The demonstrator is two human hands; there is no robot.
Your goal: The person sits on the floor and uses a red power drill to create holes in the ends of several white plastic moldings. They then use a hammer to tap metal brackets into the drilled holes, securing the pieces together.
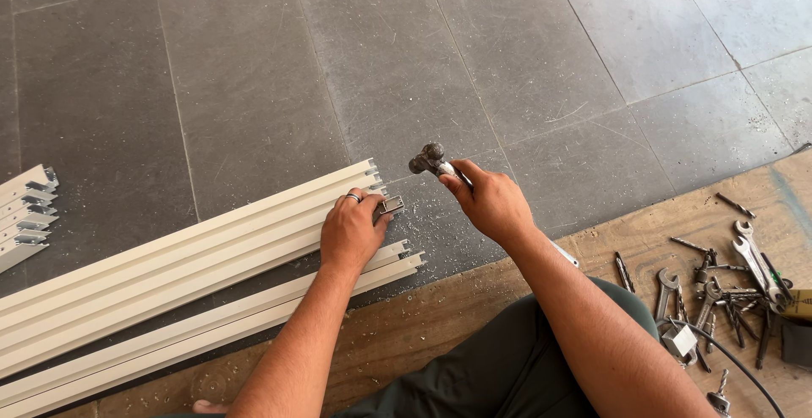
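The grey tiled floor (254, 63) is filling most of the view, and a wooden board (643, 232) is lying across its lower right corner. The person's dark green trouser leg (499, 367) is resting on this board.

A bundle of long cream-white metal channels (169, 266) is lying on the floor at the left, running from the lower left edge up toward the centre. A second, shorter stack of the same channels (25, 215) is lying well apart at the far left edge.

The left hand (351, 232) is pressing down flat on the near end of the bundle, with a ring on one finger. Its grip is closing on a small grey metal bracket (391, 206), which is sitting at the end of one channel, pinched at the fingertips.

The right hand (491, 202) is hovering just beside the channel ends. Its grip is wrapped tight around the handle of a hammer (433, 161), whose metal head is standing above the floor, near the bracket but apart from it.

A scatter of spanners (753, 253), drill bits and other small tools is lying on the board at the right, with a black cable (744, 367) curving past them.
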